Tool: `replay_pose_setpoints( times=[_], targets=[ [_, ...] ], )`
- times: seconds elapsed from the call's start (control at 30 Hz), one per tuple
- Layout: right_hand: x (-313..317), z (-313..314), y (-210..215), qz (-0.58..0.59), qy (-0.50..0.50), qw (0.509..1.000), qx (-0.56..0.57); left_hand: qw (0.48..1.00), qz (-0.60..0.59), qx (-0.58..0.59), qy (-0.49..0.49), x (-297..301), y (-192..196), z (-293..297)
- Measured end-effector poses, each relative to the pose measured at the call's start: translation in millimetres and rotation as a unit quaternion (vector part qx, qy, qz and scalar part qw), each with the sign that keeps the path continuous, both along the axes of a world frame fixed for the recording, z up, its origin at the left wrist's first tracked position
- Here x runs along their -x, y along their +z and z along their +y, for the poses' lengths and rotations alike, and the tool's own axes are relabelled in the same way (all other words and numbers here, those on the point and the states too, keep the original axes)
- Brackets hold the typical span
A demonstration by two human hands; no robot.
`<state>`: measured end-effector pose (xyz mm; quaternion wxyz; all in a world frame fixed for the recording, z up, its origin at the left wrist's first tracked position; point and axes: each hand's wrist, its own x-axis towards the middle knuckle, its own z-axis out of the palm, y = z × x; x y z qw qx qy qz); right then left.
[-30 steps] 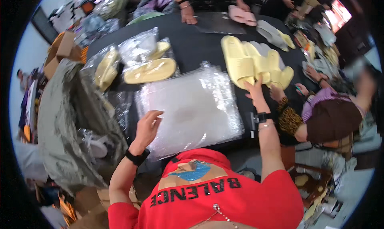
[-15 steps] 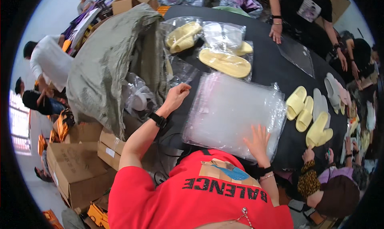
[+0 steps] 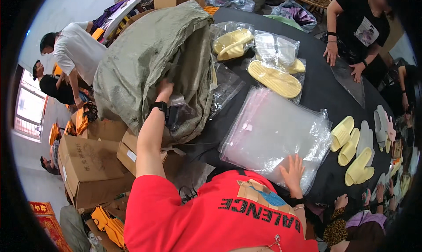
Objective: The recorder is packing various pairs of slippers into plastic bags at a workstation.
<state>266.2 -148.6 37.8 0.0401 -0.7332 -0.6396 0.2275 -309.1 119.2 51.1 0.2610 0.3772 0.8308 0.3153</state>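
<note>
My left hand (image 3: 165, 90) reaches into the mouth of a large grey-green woven sack (image 3: 136, 58); its fingers are hidden among the folds. Beside my left wrist, clear plastic wrapping (image 3: 178, 106) shows inside the sack. My right hand (image 3: 293, 172) lies with fingers spread on the near right part of a stack of clear plastic bags (image 3: 277, 133). Beyond the stack are a bagged pair of yellow slippers (image 3: 233, 44), a bagged white pair (image 3: 276, 49) and a yellow slipper in a bag (image 3: 274, 79).
Loose yellow slippers (image 3: 347, 140) and grey slippers (image 3: 364, 140) lie on the dark table (image 3: 314, 63) to the right. Across it, a person's hands (image 3: 357, 71) touch a clear sheet (image 3: 349, 85). Cardboard boxes (image 3: 94, 164) stand at left. Other people work around.
My left hand has moved from over the table's edge into the sack. My right hand stays on the bags. The person across has brought a second hand to the clear sheet.
</note>
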Motion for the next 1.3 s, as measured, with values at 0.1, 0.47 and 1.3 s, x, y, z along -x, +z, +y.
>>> replay_pose_setpoints(
  times=[0.1,0.47,1.3],
  targets=[
    [1,2,1,0.005,-0.002,1.000,0.005,0.965,0.146,0.135,-0.170,-7,-20,-18],
    [-2,3,-5,0.011,0.011,1.000,0.001,0.745,0.398,0.235,-0.481,-97,100,-83],
    [-4,10,2,0.246,-0.026,0.969,-0.019,0.848,-0.372,-0.250,-0.283,-155,238,-43]
  ],
)
